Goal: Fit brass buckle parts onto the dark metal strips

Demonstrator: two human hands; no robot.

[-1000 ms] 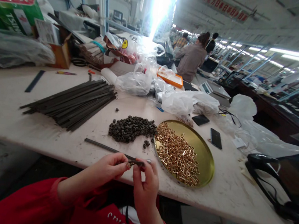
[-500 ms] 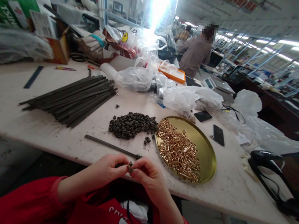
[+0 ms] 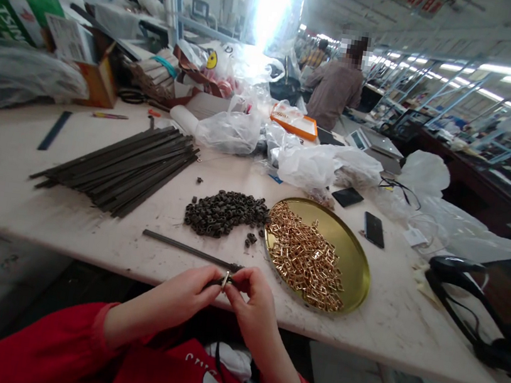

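Near the table's front edge, my left hand (image 3: 198, 288) and my right hand (image 3: 254, 298) meet with pinched fingertips. Between them stands a small gold buckle (image 3: 226, 280), seen nearly edge-on. A short piece of dark strap (image 3: 213, 282) runs to it from the left fingers, and dark material also shows at the right fingertips. How the strap passes through the buckle is too small to make out. Just beyond my fingers lies a long dark strap (image 3: 185, 249), its right end close to my right hand.
A heap of dark loops (image 3: 226, 213) lies ahead, beside a round gold tray (image 3: 357, 263) bearing many gold buckles (image 3: 305, 259). Long dark strips (image 3: 119, 166) are stacked to the left. Plastic bags (image 3: 311, 164), a phone (image 3: 374, 230) and a black stand (image 3: 469, 323) lie farther out.
The gold buckle has turned and now stands upright between my fingertips, with dark strap showing beside it. My right hand has shifted slightly; the view has moved a little.
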